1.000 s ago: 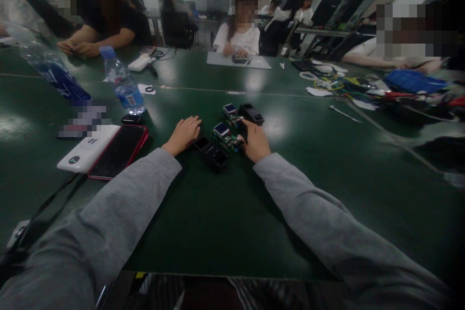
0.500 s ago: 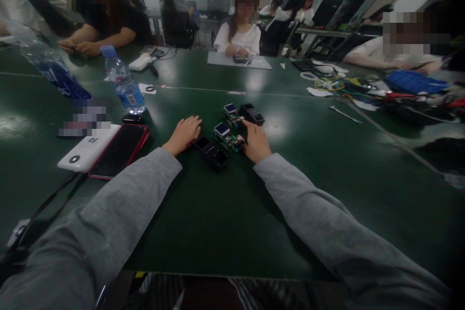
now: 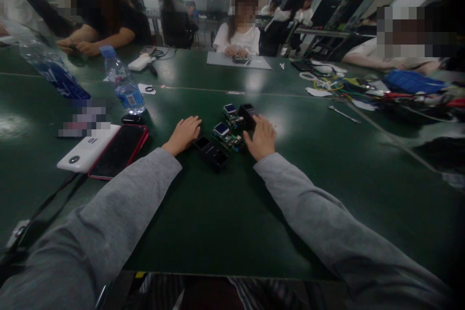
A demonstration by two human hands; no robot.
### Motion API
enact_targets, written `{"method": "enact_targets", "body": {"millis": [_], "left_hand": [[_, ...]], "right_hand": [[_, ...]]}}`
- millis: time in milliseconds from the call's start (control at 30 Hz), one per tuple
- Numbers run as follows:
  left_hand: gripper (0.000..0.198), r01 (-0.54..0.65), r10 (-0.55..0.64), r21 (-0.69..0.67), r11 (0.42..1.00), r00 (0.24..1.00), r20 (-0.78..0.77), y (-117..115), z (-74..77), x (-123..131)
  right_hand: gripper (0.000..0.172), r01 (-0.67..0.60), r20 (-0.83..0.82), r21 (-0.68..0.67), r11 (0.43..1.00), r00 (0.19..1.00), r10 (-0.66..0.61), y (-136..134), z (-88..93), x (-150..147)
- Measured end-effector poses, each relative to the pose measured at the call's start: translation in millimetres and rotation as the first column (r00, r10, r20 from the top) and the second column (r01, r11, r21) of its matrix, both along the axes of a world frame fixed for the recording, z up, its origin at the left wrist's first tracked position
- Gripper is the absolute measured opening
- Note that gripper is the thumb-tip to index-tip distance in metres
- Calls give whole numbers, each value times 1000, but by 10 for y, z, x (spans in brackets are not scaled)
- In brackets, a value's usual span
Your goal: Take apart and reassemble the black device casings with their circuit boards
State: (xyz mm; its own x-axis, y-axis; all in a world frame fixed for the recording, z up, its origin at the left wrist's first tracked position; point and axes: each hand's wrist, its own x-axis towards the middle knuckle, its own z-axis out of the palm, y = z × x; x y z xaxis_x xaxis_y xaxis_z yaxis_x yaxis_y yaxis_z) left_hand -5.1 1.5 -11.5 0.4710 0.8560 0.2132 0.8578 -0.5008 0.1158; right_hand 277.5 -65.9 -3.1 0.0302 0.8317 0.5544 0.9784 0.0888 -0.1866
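"Position of nearer green square-screened circuit board?"

"On the dark-green table, beside a black rectangular case."

"Grip?"

"Left hand lies unclenched near that case; right hand is spread beside the board, contact uncertain."

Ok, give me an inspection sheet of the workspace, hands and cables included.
Surface: glossy green table.
Job items: nearer circuit board and farther circuit board, between nearer black case and farther black case.
Clutter: blue-capped bottle, larger bottle, phone, white device, left; wrench, right.
Hands: left hand open beside nearer black case; right hand open, fingers overlapping farther black case in view, contact unclear.
Cables: cable tangle, far right; dark strap, near left.
Surroundings: person opposite, hands at gray mat; others seated around.
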Motion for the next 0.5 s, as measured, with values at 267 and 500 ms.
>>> {"method": "enact_targets", "body": {"millis": [267,500], "left_hand": [[46,1,-1,-13,1000,1000,3,-29,28,-3],[46,0,0,7,1000,1000,7,-35,22,-9]], "right_hand": [[36,71,45,20,997,996,-72,-38,137,102],[41,-64,-276,-14,998,960,58,130,-37,324]]}}
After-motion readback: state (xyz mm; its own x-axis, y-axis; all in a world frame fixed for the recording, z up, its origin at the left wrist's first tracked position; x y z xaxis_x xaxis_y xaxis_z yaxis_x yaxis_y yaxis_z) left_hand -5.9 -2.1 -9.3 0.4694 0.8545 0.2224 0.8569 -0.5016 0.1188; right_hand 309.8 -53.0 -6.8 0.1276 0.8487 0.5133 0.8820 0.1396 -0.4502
